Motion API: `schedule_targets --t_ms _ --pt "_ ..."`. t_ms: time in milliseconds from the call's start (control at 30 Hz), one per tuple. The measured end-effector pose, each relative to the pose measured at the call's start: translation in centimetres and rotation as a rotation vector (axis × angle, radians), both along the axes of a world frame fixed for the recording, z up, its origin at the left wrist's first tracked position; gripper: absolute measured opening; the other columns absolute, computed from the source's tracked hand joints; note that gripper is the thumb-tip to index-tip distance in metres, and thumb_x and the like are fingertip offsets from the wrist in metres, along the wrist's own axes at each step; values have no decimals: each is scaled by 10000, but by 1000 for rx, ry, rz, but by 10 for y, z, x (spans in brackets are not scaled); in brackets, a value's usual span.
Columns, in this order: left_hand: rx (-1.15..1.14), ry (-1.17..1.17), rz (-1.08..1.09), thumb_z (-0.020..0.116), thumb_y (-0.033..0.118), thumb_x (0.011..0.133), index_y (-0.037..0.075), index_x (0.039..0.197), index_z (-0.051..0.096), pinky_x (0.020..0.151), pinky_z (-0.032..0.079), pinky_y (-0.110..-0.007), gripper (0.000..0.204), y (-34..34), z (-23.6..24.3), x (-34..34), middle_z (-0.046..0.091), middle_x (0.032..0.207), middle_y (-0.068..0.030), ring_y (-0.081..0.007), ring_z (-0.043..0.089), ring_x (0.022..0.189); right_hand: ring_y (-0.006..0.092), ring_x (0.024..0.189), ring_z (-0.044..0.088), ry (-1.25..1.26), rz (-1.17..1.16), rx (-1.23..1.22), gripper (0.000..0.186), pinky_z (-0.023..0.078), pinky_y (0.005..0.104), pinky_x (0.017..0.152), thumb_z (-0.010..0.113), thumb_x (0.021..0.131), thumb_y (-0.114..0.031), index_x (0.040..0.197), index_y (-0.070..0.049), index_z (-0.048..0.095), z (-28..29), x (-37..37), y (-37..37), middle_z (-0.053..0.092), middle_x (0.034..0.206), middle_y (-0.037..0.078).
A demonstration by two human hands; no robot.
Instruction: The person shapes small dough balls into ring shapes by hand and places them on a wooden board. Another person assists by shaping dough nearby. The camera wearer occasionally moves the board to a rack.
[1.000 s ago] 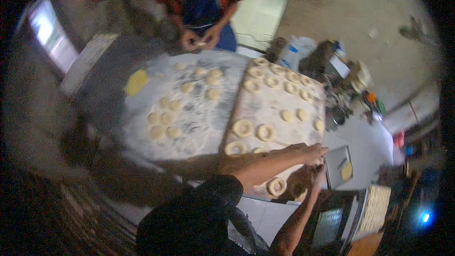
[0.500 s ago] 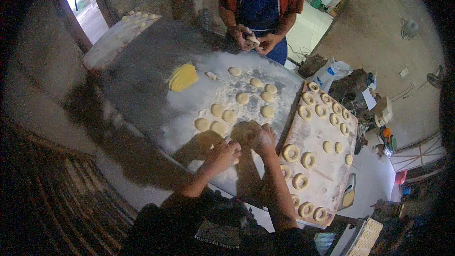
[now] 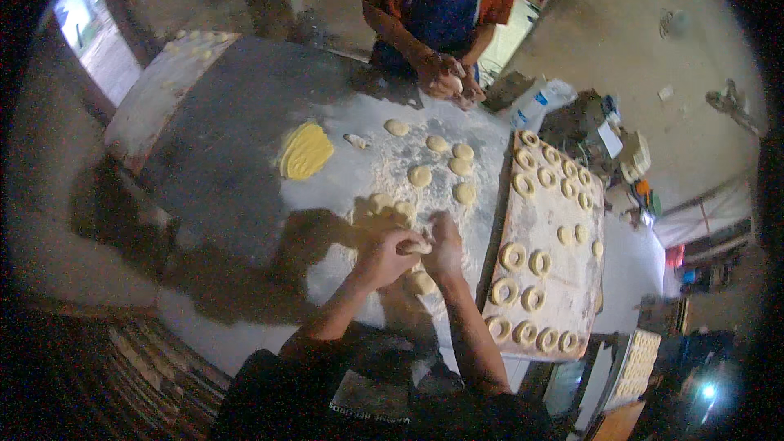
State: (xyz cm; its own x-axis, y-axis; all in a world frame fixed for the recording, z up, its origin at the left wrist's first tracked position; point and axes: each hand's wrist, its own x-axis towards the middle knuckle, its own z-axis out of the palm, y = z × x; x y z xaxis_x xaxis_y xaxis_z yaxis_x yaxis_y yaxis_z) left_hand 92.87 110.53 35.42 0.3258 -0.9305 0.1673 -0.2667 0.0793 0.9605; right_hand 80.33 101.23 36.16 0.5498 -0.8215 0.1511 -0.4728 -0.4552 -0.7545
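My left hand point(image 3: 384, 260) pinches a pale dough piece point(image 3: 417, 247) above the floured table. Close against its other side is my right hand point(image 3: 443, 249), fingers curled and partly blurred. A dough round point(image 3: 420, 282) lies on the table just below my hands. Beyond them are several more flattened rounds, such as one dough round point(image 3: 464, 193) and another dough round point(image 3: 420, 176); the nearest are in shadow. Across the table, a person in a blue apron point(image 3: 445, 8) works a small piece of dough point(image 3: 457, 84) between both hands.
To the right, a floured board point(image 3: 563, 278) carries several dough rings and a few uncut rounds. A yellow mass point(image 3: 307, 152) and a small dough scrap point(image 3: 356, 141) lie left of the rounds. Another tray point(image 3: 637, 367) of dough pieces stands lower right. A bag point(image 3: 547, 102) sits behind the board.
My hands have come closer together, and the dough piece now shows in the left one. A dough round below them is uncovered. The view has shifted; the other person's hands have moved slightly.
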Motion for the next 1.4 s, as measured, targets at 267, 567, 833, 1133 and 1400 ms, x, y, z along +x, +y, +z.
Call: schedule_targets --t_ms 267,567,833,1133,1400 --pt "-302 238 21 609 -48 801 38 1313 441 917 475 -391 545 -13 -9 -22 539 1038 -125 -285 570 1001 184 1015 564 -1003 497 998 427 443 348 941 584 921 -155 1320 -68 460 0 -36 5 593 1124 62" --pt "-20 273 -10 460 465 991 33 1202 484 694 537 -375 481 -35 -13 -129 603 1050 -99 -236 646 825 159 738 596 -560 -40 551 507 495 302 688 511 977 -282 1434 -141 340 23 -119 14 613 1057 98" --pt "-111 -191 -385 419 383 1013 61 1075 525 705 511 -435 345 -59 17 -279 606 823 -204 -317 673 823 115 652 562 -433 -451 333 430 481 262 580 381 1025 -476 1294 -141 407 23 -286 32 551 725 39" --pt "-235 -162 -598 430 274 1022 61 1034 539 632 504 -433 240 -89 24 -443 641 829 -219 -352 687 752 208 890 615 -1107 -639 692 428 504 346 776 487 1003 -240 1394 -147 341 25 -435 48 634 994 145" --pt "-49 -67 -807 427 302 1013 38 1022 532 692 523 -483 284 -111 24 -524 669 835 -250 -467 658 844 279 1072 631 -1624 -314 178 570 548 395 872 377 1012 -538 1288 -47 462 -6 -518 56 602 1206 185"
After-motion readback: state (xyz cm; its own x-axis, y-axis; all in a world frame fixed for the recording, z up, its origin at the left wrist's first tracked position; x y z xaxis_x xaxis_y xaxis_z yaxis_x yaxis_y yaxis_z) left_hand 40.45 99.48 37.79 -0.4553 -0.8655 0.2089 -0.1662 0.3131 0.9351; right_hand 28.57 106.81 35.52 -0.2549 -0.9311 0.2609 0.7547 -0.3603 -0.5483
